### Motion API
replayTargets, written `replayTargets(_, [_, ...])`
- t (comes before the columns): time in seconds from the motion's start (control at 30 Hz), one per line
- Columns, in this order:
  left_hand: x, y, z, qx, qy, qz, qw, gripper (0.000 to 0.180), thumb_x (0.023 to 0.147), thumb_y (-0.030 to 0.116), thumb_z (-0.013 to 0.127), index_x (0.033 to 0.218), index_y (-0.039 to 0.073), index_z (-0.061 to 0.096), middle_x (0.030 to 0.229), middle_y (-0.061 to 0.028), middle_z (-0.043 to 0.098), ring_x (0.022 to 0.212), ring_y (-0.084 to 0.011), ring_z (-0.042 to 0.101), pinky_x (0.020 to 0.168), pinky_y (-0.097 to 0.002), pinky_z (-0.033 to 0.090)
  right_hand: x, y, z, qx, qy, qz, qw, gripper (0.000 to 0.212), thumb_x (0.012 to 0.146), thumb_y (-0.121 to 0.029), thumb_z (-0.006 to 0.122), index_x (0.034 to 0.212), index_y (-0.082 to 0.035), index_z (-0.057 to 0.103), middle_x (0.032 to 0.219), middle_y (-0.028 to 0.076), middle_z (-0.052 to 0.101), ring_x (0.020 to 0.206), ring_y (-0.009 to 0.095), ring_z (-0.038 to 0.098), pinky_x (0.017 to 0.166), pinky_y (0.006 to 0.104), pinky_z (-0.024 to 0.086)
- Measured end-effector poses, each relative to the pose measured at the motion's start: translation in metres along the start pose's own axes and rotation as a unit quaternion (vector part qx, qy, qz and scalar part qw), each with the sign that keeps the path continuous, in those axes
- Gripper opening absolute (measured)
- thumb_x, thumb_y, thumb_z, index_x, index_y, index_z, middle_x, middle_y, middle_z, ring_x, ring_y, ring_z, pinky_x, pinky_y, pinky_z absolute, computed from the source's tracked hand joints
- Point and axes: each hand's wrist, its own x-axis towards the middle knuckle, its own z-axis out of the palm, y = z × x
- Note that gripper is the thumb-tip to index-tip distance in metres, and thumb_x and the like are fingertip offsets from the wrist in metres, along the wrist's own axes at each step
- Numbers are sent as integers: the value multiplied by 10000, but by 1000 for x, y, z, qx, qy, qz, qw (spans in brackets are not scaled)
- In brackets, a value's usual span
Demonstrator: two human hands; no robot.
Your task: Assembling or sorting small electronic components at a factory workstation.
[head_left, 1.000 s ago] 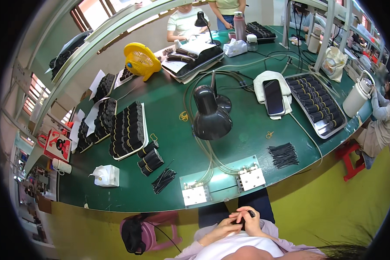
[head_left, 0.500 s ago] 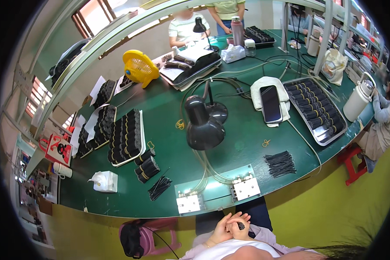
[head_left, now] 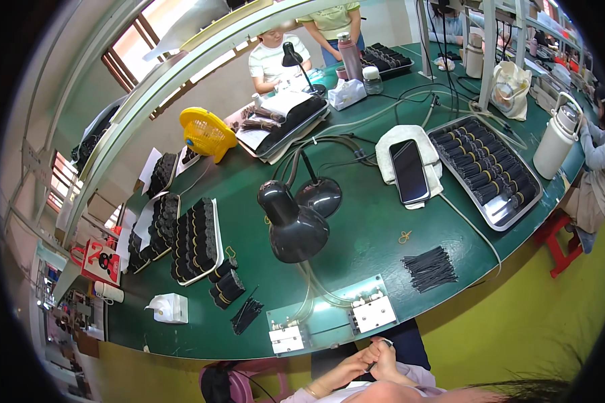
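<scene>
Just below the table's front edge, my left hand (head_left: 354, 363) and my right hand (head_left: 384, 363) are pressed together over my lap. My right hand is closed around a small dark bundle (head_left: 370, 367), mostly hidden by the fingers. The left fingers curl against the right hand, touching the same bundle. In front of them lies a clear plate (head_left: 329, 327) bearing two white metal blocks with hoses. Loose thin black rods lie in a pile (head_left: 430, 269) to the right, and a smaller pile (head_left: 247, 316) lies to the left.
A black desk lamp (head_left: 290, 225) rises mid-table. At left are banded black bundles (head_left: 226, 289), a loaded tray (head_left: 220, 258), a tissue pack (head_left: 170, 308) and a yellow fan (head_left: 206, 134). At right lie a phone (head_left: 409, 171), another tray (head_left: 496, 220) and a white flask (head_left: 556, 144).
My hands have moved slightly right. The left palm, spread beneath the right fist before, now has its fingers curled in against it. The whole view has tilted a little.
</scene>
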Motion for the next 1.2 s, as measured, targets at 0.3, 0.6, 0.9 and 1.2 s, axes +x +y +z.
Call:
replayTargets(0.3, [-9, 39, 30, 546, 104, -51, 830, 506, 777, 253, 566, 1187, -1, 417, 1080, -87, 534, 985, -219, 515, 841, -288, 393, -17, 2, 39, -271, 72, -27, 960, 204, 806, -61, 389, 917, 63, 507, 755, 163, 617, 809, 251, 611, 639, 331, 494])
replayTargets(0.6, [-15, -7, -12, 268, 52, -11, 962, 251, 800, 251, 553, 856, 8, 546, 770, -78, 560, 646, -170, 534, 559, -261, 424, -20, 3, 37, -388, -61, 56, 918, 280, 826, -97, 411, 1002, 90, 523, 950, 209, 610, 903, 238, 595, 820, 305, 454])
replayTargets(0.9, [-21, 6, 16, -235, 5, -176, 956, 227, 874, 176, 473, 673, 70, 467, 562, 11, 427, 462, -42, 391, 387, -154, 271, 1, -15, 46, -406, -170, 281, 853, 323, 843, -183, 447, 1049, 50, 531, 1045, 202, 582, 975, 235, 562, 783, 274, 467])
replayTargets(1.2, [-24, 2, 15, -266, -18, -155, 951, 357, 875, 181, 461, 542, 123, 345, 433, 64, 283, 339, -25, 238, 322, -170, 185, -15, -14, 88, -400, -214, 299, 840, 325, 874, -218, 482, 1078, 33, 517, 1013, 171, 598, 1006, 219, 544, 832, 281, 447])
